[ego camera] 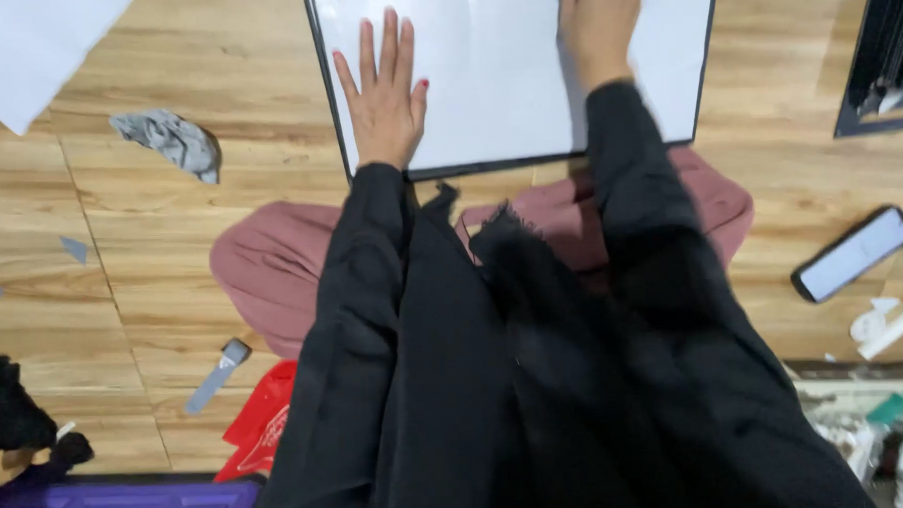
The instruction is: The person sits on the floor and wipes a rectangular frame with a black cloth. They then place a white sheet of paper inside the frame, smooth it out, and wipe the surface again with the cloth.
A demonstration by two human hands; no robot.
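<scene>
- On the wooden floor [171, 244], the black-framed white board [505, 72] lies flat just ahead of the person's knees; its surface looks blank already.
- Left hand [386, 96] rests flat on the board, fingers spread, holding nothing.
- Right hand [599, 23] reaches to the top edge, blurred; its grip cannot be told.

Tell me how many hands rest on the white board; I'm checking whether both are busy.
2. The left hand lies flat, fingers spread, near the white board's left edge. The right hand presses on it near the top; its fingertips are cut off by the frame.
</scene>
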